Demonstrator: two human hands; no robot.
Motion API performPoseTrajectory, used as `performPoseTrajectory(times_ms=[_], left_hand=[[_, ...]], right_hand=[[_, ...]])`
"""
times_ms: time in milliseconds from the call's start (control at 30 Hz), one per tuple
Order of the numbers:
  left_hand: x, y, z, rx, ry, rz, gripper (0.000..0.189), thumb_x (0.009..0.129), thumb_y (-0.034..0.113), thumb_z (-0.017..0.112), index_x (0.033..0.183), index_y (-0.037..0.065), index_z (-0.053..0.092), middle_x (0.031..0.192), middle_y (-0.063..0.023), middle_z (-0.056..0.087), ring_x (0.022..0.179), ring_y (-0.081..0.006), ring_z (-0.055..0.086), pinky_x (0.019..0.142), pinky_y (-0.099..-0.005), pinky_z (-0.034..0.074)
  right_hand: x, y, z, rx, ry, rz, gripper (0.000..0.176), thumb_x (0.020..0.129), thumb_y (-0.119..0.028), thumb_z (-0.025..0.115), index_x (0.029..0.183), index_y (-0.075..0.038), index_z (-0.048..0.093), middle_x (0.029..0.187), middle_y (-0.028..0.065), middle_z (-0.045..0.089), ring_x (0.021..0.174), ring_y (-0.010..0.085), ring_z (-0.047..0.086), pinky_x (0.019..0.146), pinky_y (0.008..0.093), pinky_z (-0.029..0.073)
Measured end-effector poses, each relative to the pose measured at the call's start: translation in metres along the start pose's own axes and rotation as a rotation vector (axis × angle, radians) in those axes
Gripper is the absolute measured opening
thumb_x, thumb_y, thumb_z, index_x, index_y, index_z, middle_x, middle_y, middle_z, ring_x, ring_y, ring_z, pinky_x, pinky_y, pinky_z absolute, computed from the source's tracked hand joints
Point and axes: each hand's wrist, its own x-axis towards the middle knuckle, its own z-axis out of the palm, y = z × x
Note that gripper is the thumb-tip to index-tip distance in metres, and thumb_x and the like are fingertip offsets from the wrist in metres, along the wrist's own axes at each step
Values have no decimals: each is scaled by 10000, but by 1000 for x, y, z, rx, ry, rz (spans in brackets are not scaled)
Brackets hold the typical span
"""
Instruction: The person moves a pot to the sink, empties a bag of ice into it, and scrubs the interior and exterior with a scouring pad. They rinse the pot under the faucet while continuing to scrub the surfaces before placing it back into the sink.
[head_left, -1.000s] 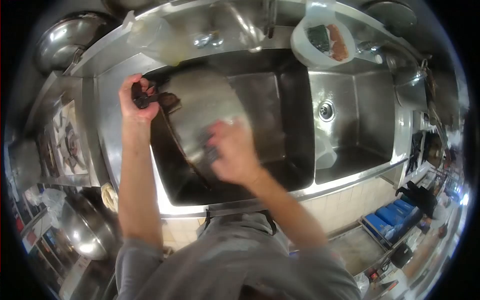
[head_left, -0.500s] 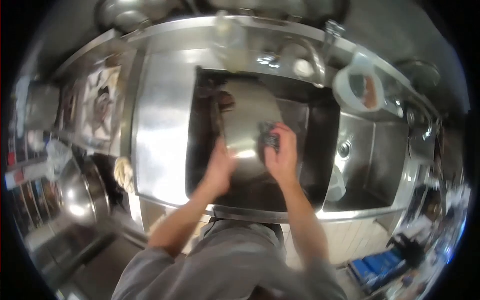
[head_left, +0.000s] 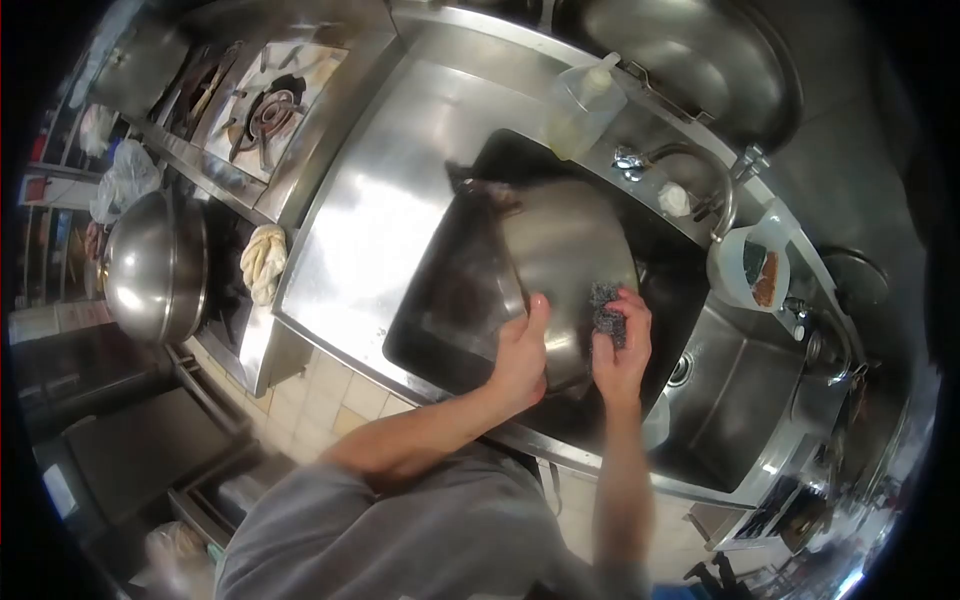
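Note:
A large stainless steel pot (head_left: 568, 235) rests tilted on its side in the dark sink basin (head_left: 425, 345). My left hand (head_left: 522, 355) is closed on the pot's near rim, with the thumb along the outside wall. In my right hand (head_left: 625, 350) is a grey steel wool scrubber (head_left: 607, 312), pressed against or very near the pot's outer wall. The fingers wrap its right side. Much of the pot's underside is hidden in the basin.
Behind the basin stand a jug of yellowish liquid (head_left: 582, 108) and a curved faucet (head_left: 728, 190). A white plastic container (head_left: 745, 265) sits to the right, above a second steel sink (head_left: 735, 385). Left are a gas burner (head_left: 272, 115), a twisted cloth (head_left: 264, 262) and a large steel bowl (head_left: 150, 265).
The camera view has turned, so the sink now appears slanted. My left thumb now lies over the pot's rim, and the scrubber remains in my right hand at the pot's side.

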Motion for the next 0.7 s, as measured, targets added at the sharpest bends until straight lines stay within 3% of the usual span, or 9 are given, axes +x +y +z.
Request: performPoseTrajectory(times_ms=[100,167,233,333,367,400,467,500,700], left_hand=[[-8,-3,5,-171,33,-184,389,1065,385,567,879,51,637,741,43,532,653,-67,445,562,-271,360],[-18,-3,9,-7,-50,-203,369,1075,359,549,927,34,642,826,-9,618,673,-85,542,558,-283,420],[-7,-15,4,34,-136,-247,397,1092,347,497,1012,-19,629,911,-98,677,747,-157,667,611,-317,537],[-5,-16,5,-16,-154,-315,361,1087,363,506,1046,36,653,901,-56,670,713,-138,646,604,-300,544],[-4,-28,5,88,-206,-329,375,1080,380,515,1092,29,645,962,-67,675,780,-153,662,659,-324,569],[-3,-42,5,187,-246,-335,397,1074,398,525,1138,22,637,1023,-79,680,848,-167,677,714,-349,593],[-3,-73,19,196,-323,-321,314,1069,363,555,1236,103,611,1072,-2,660,931,-118,638,710,-314,563],[-12,-70,33,151,-307,-328,265,1072,325,552,1238,128,616,1058,18,655,928,-95,625,706,-292,547],[-7,-59,10,115,-472,-460,298,1062,322,574,1270,110,588,1106,0,644,877,-97,640,720,-307,583]], right_hand=[[11,-16,5,-11,-55,-63,371,725,26,591,1093,-10,610,1258,219,611,1209,365,576,1078,429,426],[10,-22,13,-6,-147,-113,389,705,-12,639,1093,-35,619,1232,178,645,1203,382,576,1090,487,403],[7,-16,12,-25,-173,-28,390,707,-23,651,1095,-42,624,1237,172,644,1191,379,582,1080,490,406],[2,-5,-4,-6,-179,28,377,714,-29,648,1090,-44,629,1233,174,644,1183,379,586,1069,473,420],[5,2,-8,-17,-190,-1,370,717,-28,646,1087,-44,630,1232,175,645,1183,375,587,1064,466,427],[1,14,-12,13,-134,83,365,722,-18,631,1086,-43,631,1233,173,648,1176,359,597,1050,443,448],[-3,35,-27,84,-48,278,379,733,28,580,1106,-23,623,1227,174,647,1139,330,620,1028,395,465],[-5,41,-41,17,-94,216,367,747,40,556,1105,-13,619,1227,177,642,1138,308,621,1033,382,460],[-25,16,-49,59,-72,340,351,733,16,556,1078,-5,617,1247,203,623,1215,340,585,1074,411,422]])
